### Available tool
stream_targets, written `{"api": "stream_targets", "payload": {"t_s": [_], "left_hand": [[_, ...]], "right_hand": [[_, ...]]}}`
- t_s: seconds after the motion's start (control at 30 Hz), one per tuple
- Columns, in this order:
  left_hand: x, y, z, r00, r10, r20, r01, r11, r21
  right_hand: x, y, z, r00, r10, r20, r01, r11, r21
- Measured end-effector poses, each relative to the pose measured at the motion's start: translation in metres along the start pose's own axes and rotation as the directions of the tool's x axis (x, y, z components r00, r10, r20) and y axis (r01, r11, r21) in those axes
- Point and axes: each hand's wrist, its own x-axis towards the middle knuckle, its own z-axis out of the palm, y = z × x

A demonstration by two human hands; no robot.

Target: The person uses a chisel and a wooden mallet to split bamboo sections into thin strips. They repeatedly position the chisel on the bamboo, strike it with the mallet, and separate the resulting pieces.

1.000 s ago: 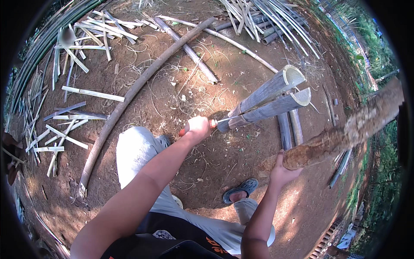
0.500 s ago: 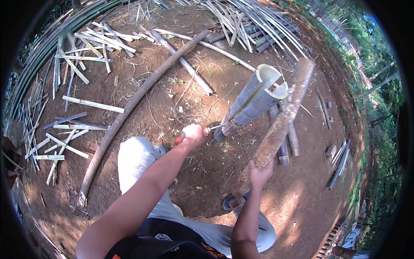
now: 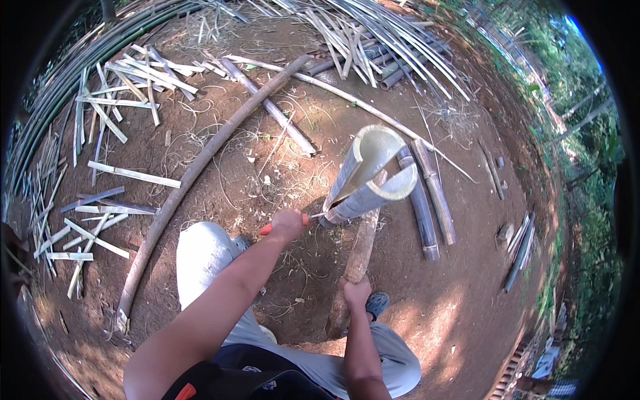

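My left hand [image 3: 287,225] is closed round the orange handle of a knife [image 3: 267,229]. Its narrow blade meets the lower part of a thick bamboo section [image 3: 353,208], which stands tilted with a long split gaping at the top. How deep the blade sits in the bamboo cannot be made out. My right hand [image 3: 357,293] grips a rough wooden club [image 3: 363,250] near its lower end. The club's upper part runs behind the bamboo's right wall, and its tip shows in the gap.
Two dark bamboo poles [image 3: 433,190] lie right of the split section. A long curved pole [image 3: 200,167] crosses the ground at left, beside scattered split strips [image 3: 133,175]. More strips and poles [image 3: 393,50] are heaped at the far side. A small bundle [image 3: 519,257] lies at right.
The club has swung down and left, from right of the bamboo to against or behind it. The bamboo's split top has tipped toward me and looks wider. My left hand stays on the knife.
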Motion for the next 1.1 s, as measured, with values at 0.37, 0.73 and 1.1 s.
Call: {"api": "stream_targets", "payload": {"t_s": [0.37,0.73,1.1], "left_hand": [[0.021,-0.005,0.014,0.996,0.003,-0.085,0.005,0.996,0.095],[0.009,0.021,0.018,0.987,-0.163,-0.002,0.163,0.986,-0.038],[-0.052,0.029,-0.138,0.706,-0.168,-0.688,-0.518,0.539,-0.664]], "right_hand": [[-0.020,0.005,0.046,0.977,0.206,0.050,-0.204,0.978,-0.052],[-0.042,-0.199,-0.127,0.391,-0.723,-0.569,0.779,0.589,-0.215],[-0.022,-0.277,-0.182,0.226,-0.947,-0.230,0.806,0.314,-0.502]]}}
